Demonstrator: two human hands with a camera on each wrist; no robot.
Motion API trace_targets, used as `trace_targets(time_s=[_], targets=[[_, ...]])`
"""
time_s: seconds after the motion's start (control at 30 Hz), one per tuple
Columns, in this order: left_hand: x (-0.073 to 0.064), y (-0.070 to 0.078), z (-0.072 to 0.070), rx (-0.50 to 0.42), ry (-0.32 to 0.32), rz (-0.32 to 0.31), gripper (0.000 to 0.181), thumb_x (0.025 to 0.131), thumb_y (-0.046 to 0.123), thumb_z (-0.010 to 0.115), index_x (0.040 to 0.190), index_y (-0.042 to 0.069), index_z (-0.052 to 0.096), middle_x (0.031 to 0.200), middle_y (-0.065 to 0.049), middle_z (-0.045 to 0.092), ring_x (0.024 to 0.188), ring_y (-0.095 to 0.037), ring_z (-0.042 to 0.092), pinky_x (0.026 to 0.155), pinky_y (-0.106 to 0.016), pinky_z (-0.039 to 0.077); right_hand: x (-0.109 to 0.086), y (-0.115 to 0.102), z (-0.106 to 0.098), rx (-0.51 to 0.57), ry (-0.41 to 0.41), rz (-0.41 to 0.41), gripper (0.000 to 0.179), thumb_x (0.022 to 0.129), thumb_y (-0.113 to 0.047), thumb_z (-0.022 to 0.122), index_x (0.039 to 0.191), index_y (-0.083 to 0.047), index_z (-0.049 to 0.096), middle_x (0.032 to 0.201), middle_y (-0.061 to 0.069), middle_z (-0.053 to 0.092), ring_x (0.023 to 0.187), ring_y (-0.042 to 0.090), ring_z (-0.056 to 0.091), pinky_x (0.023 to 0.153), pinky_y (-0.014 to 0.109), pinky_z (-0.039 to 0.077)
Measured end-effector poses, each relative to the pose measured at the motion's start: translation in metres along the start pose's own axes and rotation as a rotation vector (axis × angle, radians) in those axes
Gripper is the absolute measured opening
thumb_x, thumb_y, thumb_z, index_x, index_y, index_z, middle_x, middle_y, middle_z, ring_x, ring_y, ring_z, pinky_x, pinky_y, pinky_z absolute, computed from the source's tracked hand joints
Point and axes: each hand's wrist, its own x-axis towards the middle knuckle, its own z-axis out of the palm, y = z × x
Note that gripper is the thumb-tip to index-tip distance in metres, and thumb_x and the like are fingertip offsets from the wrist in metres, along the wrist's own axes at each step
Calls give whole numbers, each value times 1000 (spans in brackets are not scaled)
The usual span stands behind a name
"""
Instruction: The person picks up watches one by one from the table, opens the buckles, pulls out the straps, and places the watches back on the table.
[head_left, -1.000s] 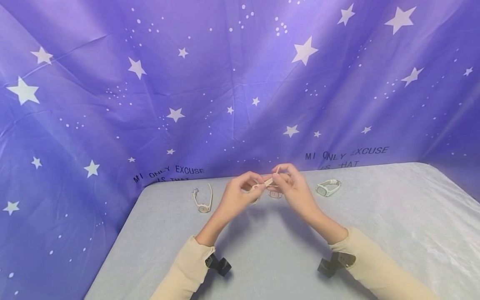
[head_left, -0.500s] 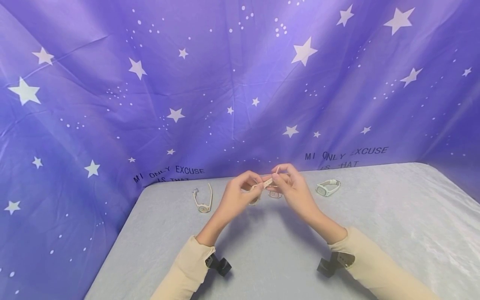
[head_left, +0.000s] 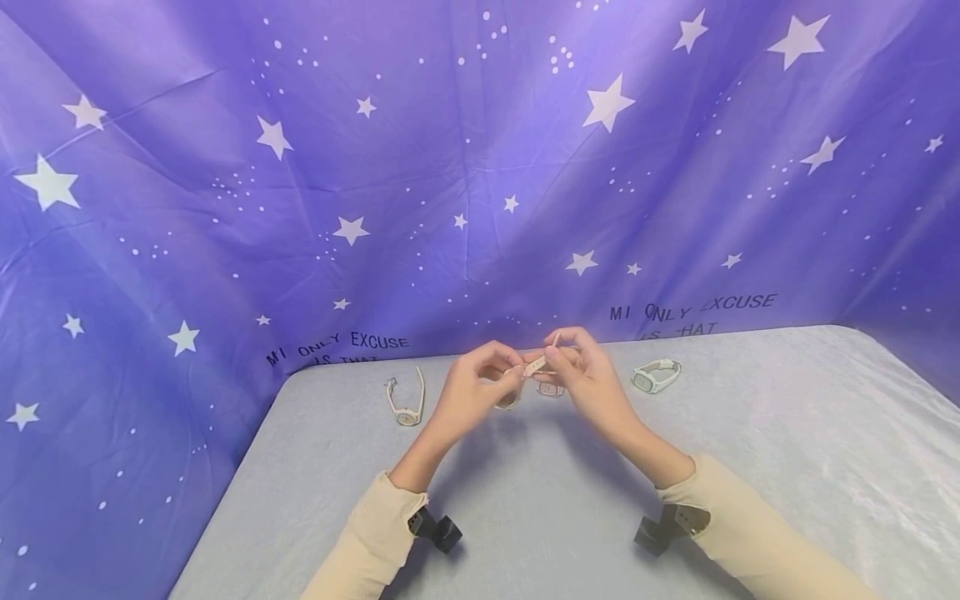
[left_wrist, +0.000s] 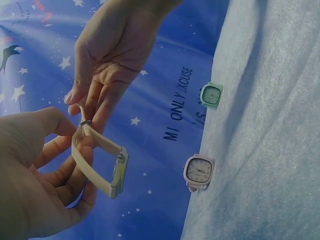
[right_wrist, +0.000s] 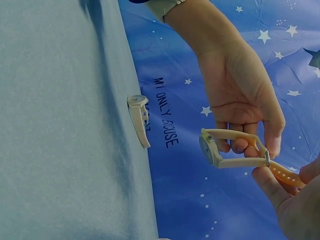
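Tan watch (left_wrist: 92,172) is held up by two hands near the middle of the head view, over the far part of the counter (head_left: 555,517). The left hand (head_left: 476,383) has its grip bent in, with thumb and fingers on the band close to the metal buckle (right_wrist: 267,159). The right hand (head_left: 588,375) has its grip pinched on the loose end of the band, where a row of little holes (right_wrist: 285,175) shows in the right wrist view. The band makes a loop, and its end sticks out past the buckle. In the left wrist view the watch's face is seen from the side.

Three more watches lie on the counter. A cream watch (head_left: 407,417) with a round face is left of the hands in the head view, its band spread apart and pointing up the frame. A pink watch (head_left: 550,388) is in the middle, partly hidden by the right hand. A green watch (head_left: 656,377) is right of the hands, its band curved round.

Both arms have pale sleeves (head_left: 367,533), and each wrist wears a black box (head_left: 652,537). A blue and purple curtain (head_left: 465,167) with white stars and dark words fills the top of the head view.
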Motion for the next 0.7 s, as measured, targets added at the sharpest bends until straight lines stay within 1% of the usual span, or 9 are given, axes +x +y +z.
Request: trace_targets(time_s=[0.17,0.3,0.4,0.53,0.7], targets=[[1,0,-2,-44,12,-28,8,92,3,68,99,1,71,89,-20,73,70,-19,69,65,-36,64,1,0,0,5,-9,-4,27,107,-7,47,122,14,40,122,40,63,98,6,73,90,28,61],[1,0,-3,-105,17,-76,11,90,1,68,100,-4,70,92,-24,73,69,-17,68,67,-35,64,1,0,0,3,-13,-14,25,107,-7,47,121,13,41,120,41,63,96,7,74,90,29,61],[1,0,-4,-146,17,-112,13,90,0,68,101,-6,69,93,-25,73,69,-16,67,68,-32,63,1,0,0,2,-7,-10,22,107,-7,47,120,10,44,119,40,64,95,7,74,89,29,61],[1,0,-5,-194,21,-144,15,89,-1,69,102,-8,69,92,-20,74,69,-16,66,67,-28,61,1,-1,0,7,0,-1,22,107,-7,47,120,10,44,120,40,64,94,7,74,88,29,61],[1,0,-5,-249,27,-188,17,87,-2,69,103,-8,68,89,-9,75,71,-15,67,67,-27,59,1,-1,0,10,2,-4,21,107,-7,48,119,9,44,119,41,63,93,6,74,87,29,62]])
